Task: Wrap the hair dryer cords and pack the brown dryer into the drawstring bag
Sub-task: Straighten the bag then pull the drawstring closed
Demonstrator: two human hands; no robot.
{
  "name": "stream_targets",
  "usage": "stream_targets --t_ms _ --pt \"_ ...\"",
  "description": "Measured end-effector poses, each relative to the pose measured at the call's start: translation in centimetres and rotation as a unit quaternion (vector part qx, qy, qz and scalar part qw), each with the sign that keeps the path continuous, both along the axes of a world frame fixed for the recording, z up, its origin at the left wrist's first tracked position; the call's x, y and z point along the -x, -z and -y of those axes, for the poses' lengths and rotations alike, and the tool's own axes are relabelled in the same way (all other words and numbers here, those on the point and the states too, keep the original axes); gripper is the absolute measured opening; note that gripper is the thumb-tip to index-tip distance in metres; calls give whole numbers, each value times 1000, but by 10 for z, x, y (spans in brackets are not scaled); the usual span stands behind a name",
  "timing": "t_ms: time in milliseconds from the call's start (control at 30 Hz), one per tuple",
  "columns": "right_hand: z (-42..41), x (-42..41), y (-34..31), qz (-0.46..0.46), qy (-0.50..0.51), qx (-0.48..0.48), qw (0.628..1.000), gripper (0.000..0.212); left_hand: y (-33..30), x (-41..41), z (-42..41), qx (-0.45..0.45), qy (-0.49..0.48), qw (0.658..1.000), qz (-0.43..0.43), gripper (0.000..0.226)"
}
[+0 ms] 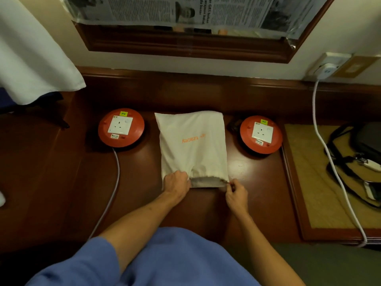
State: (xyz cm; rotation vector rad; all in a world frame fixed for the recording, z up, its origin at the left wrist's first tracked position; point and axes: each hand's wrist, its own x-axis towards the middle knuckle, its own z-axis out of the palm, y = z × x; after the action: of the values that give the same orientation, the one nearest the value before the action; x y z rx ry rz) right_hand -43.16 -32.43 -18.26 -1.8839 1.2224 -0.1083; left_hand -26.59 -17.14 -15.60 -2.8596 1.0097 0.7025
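Your left grip [177,183] clutches the gathered mouth of the cream cloth drawstring bag [192,147]; your right grip [236,194] pinches the drawstring at the mouth's right corner. The bag lies flat on the dark wooden worktop [253,182], between two round red socket reels [121,127]. The brown dryer is not visible.

Dark wood desk [61,182]: cream drawstring bag [191,145] between two red socket reels [121,127].
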Motion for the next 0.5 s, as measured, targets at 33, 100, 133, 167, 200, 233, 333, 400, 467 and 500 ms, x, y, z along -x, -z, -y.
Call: stream_targets --t_ms 33,100,133,167,200,233,333,400,467,500 --pt "2 6 0 0 8 -10 1000 20 -1 -2 0 -3 -11 1000 -2 36" --pt "5 13 -1 -2 -4 -48 999 21 -4 -10 -7 -10 -28 999 -13 38" --pt "5 16 -2 -5 -15 -75 997 21 -4 -15 -13 -1 -34 999 -28 42" --pt "6 19 -4 -6 -25 -101 995 21 -3 -19 -20 11 -42 998 -47 49" --pt "7 22 -5 -6 -31 -116 993 22 -2 -21 -28 22 -48 997 -63 59" --pt "9 25 -8 -5 -32 -119 992 24 0 -23 -38 16 -59 995 -77 70" --pt "16 36 -11 2 -9 -102 995 29 17 -23 -71 8 -158 983 -94 78" --pt "16 39 -14 -4 -2 -90 996 31 27 -19 -92 54 -229 963 -134 46" --pt "16 39 -13 -15 -4 -85 996 31 39 -13 -108 120 -246 952 -139 22" --pt "17 40 -13 -23 -5 -83 996 30 46 -12 -114 135 -230 955 -131 27"
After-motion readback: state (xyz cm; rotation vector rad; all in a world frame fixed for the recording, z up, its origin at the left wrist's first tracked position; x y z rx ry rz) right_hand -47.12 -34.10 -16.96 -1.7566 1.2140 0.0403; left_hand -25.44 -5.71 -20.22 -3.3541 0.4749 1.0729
